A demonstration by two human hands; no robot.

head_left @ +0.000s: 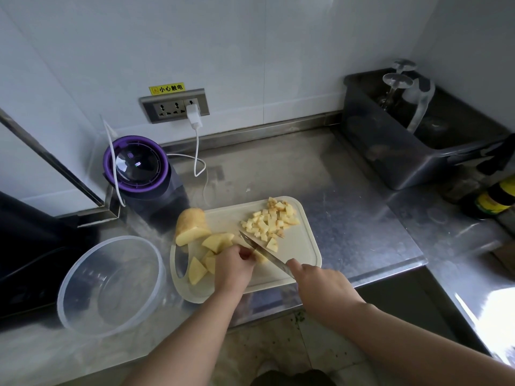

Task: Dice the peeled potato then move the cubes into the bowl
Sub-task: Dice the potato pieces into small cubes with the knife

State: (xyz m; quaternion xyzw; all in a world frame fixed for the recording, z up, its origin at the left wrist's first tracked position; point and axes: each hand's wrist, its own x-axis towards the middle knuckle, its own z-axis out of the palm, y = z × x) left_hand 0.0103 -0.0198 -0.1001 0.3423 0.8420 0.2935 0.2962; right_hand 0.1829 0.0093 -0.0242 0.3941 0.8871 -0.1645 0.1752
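The right hand (320, 285) grips a knife (264, 252) over the cutting board (303, 246). The left hand (234, 266) pins a potato piece (262, 258) (cubes (270, 218) far right); the empty bowl (111, 285) sits left.

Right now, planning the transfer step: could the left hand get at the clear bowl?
Probably yes. The bowl sits open on the counter just left of the left hand, nothing between, though that hand is pinning potato.
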